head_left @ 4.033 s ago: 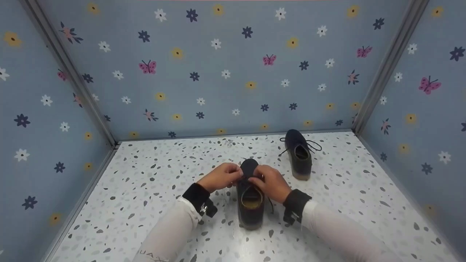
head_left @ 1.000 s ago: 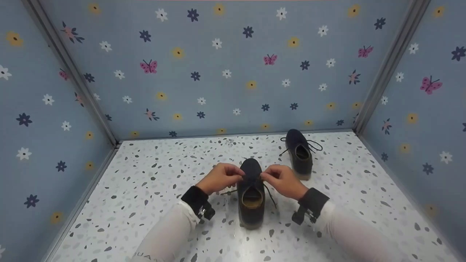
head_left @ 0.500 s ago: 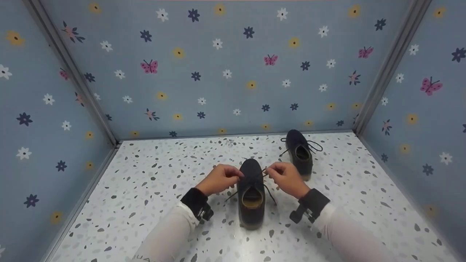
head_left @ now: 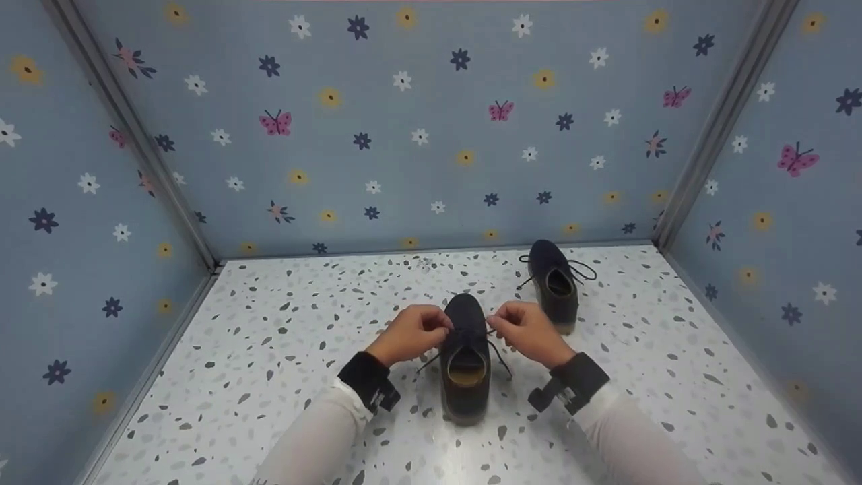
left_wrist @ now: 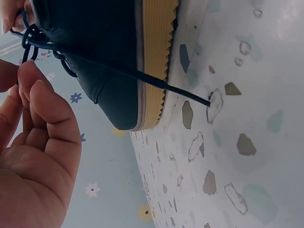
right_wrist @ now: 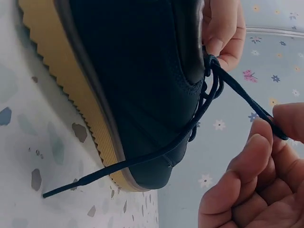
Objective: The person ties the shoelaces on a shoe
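A dark navy lace-up shoe point(head_left: 466, 397) with a yellowish ridged sole stands on the floor between both hands, toe toward the back wall. My left hand point(head_left: 412, 335) pinches a loop of the shoelace at the shoe's left side, thumb against the index finger. On the other side my right hand point(head_left: 528, 331) pinches a second lace loop point(right_wrist: 247, 97), drawn out to the right. The laces cross in a knot point(left_wrist: 32, 35) over the tongue. A loose lace end point(left_wrist: 185, 94) hangs down the left side, and another lace end point(right_wrist: 85, 179) hangs down the right.
A matching navy shoe point(head_left: 556, 310) with its laces tied in a bow stands farther back on the right. Speckled white floor point(head_left: 303, 296) lies under both shoes. Blue flowered panels point(head_left: 431, 121) with grey metal corner posts point(head_left: 714, 114) enclose the back and sides.
Over the last seconds the right hand has moved away from the shoe to the right, drawing out a lace loop. The left hand stays at the laces. Both loose ends now hang at the sides.
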`<state>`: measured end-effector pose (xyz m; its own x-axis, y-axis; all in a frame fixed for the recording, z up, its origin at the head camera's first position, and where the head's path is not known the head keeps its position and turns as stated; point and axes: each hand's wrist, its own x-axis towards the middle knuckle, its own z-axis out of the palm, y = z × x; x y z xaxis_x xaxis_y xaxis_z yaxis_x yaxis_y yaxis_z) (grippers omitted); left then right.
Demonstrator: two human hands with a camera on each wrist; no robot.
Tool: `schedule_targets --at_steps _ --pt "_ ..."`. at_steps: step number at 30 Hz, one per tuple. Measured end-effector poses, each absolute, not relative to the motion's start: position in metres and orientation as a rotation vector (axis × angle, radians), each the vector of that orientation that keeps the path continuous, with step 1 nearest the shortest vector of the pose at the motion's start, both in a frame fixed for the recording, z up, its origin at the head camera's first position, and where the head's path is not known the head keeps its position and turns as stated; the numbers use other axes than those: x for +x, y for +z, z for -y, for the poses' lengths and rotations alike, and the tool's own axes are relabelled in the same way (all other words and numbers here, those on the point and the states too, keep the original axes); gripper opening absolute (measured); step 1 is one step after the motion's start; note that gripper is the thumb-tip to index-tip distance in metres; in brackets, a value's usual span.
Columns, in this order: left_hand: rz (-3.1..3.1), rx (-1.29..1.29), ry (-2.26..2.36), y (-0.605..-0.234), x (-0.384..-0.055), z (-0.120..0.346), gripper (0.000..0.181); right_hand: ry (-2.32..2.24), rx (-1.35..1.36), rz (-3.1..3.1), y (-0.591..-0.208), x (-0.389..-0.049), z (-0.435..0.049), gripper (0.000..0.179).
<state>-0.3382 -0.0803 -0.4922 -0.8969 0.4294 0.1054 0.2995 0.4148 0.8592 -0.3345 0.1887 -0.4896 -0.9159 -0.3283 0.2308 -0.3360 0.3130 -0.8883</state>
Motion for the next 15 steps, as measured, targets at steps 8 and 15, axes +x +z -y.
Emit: schedule_targets --at_steps 8,15 --pt "-2.573 0.686 1.508 -0.4935 -0.3359 0.0824 0.012 1.676 0.612 2.526 -0.4932 -0.3313 -0.19 0.029" --pt "-2.597 0.687 1.565 -0.497 -0.3309 0.0841 0.014 1.622 0.579 2.532 -0.492 -0.33 -0.193 0.03"
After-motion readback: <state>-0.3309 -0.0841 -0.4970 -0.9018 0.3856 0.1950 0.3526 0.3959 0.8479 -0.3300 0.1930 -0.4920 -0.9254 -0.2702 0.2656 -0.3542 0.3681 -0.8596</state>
